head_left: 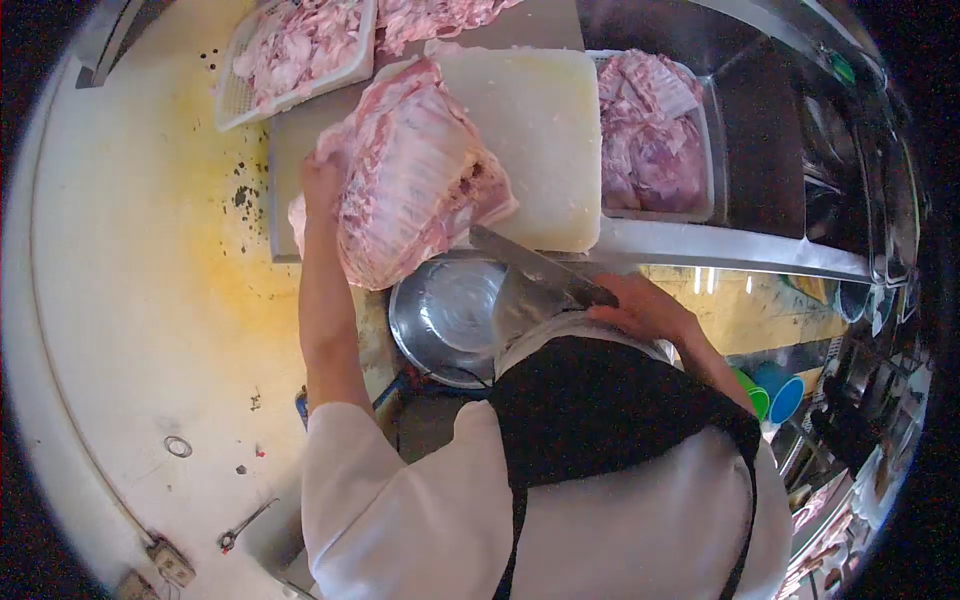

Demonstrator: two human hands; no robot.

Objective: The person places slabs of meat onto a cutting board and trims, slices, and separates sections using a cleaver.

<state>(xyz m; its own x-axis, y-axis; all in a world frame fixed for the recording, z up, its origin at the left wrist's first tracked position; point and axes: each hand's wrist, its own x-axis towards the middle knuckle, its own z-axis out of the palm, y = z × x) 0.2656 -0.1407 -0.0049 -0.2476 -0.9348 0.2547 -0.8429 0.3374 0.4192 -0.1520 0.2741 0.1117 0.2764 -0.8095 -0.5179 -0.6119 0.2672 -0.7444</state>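
Observation:
A large slab of raw ribs (405, 170) lies on the white cutting board (545, 150), its lower end hanging past the board's near edge. My left hand (325, 180) grips the slab's left side, fingers closed on the meat. In my right hand (635, 305) is the handle of a broad cleaver (535, 268). The blade points up and left, its tip close to the slab's lower right corner. Whether tip and meat touch, I cannot tell.
A white basket of meat pieces (300, 50) stands at the upper left, with more meat beside it. Another tray of meat (655, 150) is right of the board. Below the board's near edge sits a metal bowl (445, 315). Blue (780, 392) and green containers stand at the lower right.

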